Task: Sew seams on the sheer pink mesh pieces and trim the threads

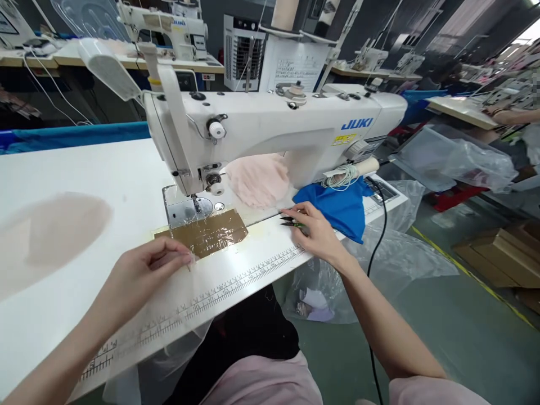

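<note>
My left hand (154, 267) is closed in a pinch on a thin sheer fabric (192, 263), which looks nearly see-through and seems to hang over the table's front edge. Just beyond it lies a brown taped panel (211, 233), in front of the needle plate (185, 212) of a white JUKI sewing machine (270, 124). My right hand (314, 228) rests by the table's front edge, fingers curled round small dark thread snips (291, 221) whose blades point left. A pale pink fabric piece (259, 180) lies under the machine arm.
Right of my right hand are a blue cloth (337, 205) and a thread cone with loose cord (341, 177). A black cable (379, 247) hangs beside the table. Clear plastic bags (405, 256) and cardboard boxes (502, 256) are on the right.
</note>
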`<state>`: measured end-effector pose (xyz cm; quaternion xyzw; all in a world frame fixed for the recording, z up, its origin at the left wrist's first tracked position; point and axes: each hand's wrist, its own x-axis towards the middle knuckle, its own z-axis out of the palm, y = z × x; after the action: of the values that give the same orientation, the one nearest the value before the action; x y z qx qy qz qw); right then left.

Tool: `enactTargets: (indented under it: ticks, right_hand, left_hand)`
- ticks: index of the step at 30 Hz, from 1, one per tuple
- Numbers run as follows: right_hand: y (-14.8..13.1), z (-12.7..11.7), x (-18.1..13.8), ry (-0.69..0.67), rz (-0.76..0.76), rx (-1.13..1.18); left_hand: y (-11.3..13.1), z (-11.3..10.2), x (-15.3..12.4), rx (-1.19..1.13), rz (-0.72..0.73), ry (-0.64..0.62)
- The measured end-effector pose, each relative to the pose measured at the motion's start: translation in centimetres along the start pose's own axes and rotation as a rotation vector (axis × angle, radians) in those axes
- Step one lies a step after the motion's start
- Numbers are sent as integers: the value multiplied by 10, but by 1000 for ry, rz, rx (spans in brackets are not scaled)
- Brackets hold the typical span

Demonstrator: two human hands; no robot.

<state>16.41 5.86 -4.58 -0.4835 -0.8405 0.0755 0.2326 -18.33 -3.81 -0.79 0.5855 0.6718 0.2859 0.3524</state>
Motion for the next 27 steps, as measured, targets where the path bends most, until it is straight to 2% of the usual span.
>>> enactTargets:
  ticks: [3, 6, 9, 12, 14, 16, 19, 23, 27]
  right_hand:
    - [6, -1, 11, 81, -48, -121]
    - [-8, -3, 26, 161, -185, -97]
    - [-42, 5, 46, 131, -484, 54]
    - [-75, 26, 70, 75, -761, 1]
    - [-89, 43, 87, 21, -856, -47]
    - [-94, 57, 100, -27, -855, -75]
    - [-97, 67, 110, -82, -775, -135]
    - [-96, 69, 109, -138, -750, -224]
    - [-88, 63, 108, -109, -705, -318]
  left_hand:
    - [5, -6, 36, -33, -66, -83]
    - [7, -6, 62, -43, -20, -115]
    - [5, -1, 77, 36, 1, -108]
    - [1, 5, 85, 141, 20, -61]
    - [-2, 8, 85, 191, 65, -29]
    - [-5, 7, 83, 235, 93, -10]
    - [-9, 3, 76, 259, 98, -26]
    - [-12, -3, 69, 240, 80, -49]
    - [-12, -2, 68, 253, 83, -68]
